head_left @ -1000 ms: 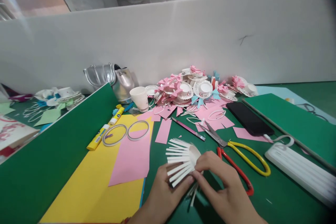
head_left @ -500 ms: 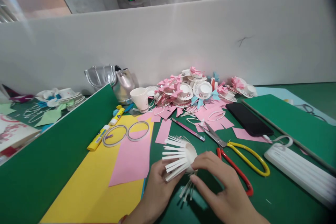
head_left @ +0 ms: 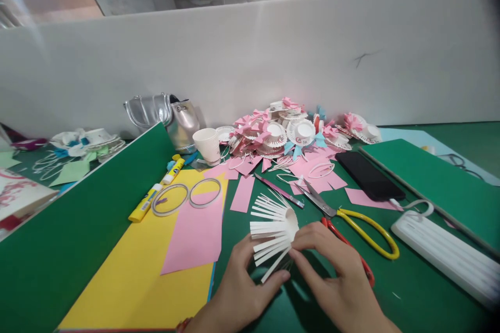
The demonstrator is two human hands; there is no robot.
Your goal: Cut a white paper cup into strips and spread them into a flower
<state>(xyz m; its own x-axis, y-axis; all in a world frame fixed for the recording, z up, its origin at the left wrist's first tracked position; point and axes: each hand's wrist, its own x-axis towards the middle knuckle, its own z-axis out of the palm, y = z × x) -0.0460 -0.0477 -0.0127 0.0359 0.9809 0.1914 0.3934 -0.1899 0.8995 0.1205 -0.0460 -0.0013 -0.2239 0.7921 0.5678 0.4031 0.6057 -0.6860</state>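
Observation:
A white paper cup (head_left: 291,222), its wall cut into strips that fan outward, is held above the green table. My left hand (head_left: 248,281) supports it from the lower left, thumb under the lower strips. My right hand (head_left: 332,265) pinches the cup's right side near the base of the strips with thumb and index finger. Just beyond it lie scissors (head_left: 332,213) with one yellow and one red handle, the red one partly behind my right hand. A purple utility knife (head_left: 279,190) rests past the strips. The underside of the cup's strips is partly hidden.
Behind stands a pile of paper hats (head_left: 275,132) with pink and blue bows, beside a whole paper cup (head_left: 208,145). Tape rings (head_left: 171,201), glue sticks (head_left: 146,204) and pink paper (head_left: 195,239) lie left. A phone (head_left: 367,177) and power strip (head_left: 449,260) are right.
The cut cup has turned and shifted slightly right, its strips spread more evenly. My left thumb now shows beneath the lower strips, and my right fingers have moved onto the strips' base.

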